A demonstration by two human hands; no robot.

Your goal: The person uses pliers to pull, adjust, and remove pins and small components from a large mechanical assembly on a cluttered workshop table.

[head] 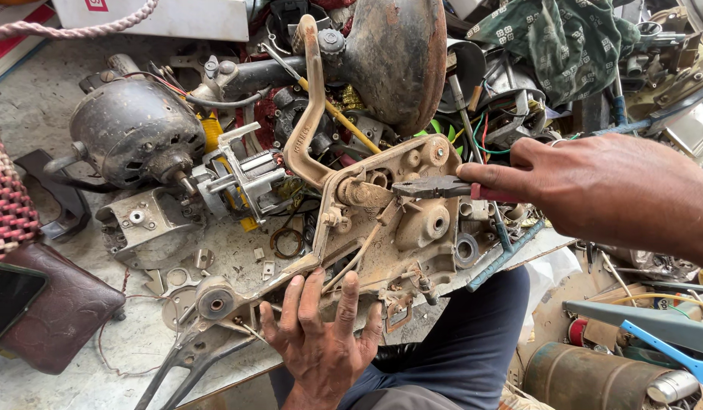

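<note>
Fingers (pixel 511 178) of the right hand (pixel 610 193) are wrapped tight around red-handled pliers (pixel 435 187), whose tip touches the dirty metal machine part (pixel 412 228) in the middle. The left hand (pixel 321 342) lies flat with spread fingers, pressing its bottom edge. A round motor (pixel 135 129), rusty dome (pixel 401 53) and green cloth (pixel 564 38) crowd behind.

My left hand (pixel 321 338) presses flat, fingers spread, on the lower edge of a dirty tan cast-metal machine housing (pixel 397 228) resting on the bench edge over my lap. My right hand (pixel 594 190) grips red-handled steel pliers (pixel 435 187), closed nose touching a round fitting on the housing. A dark round electric motor (pixel 135 129) lies well left, a green patterned cloth (pixel 564 38) behind.
</note>
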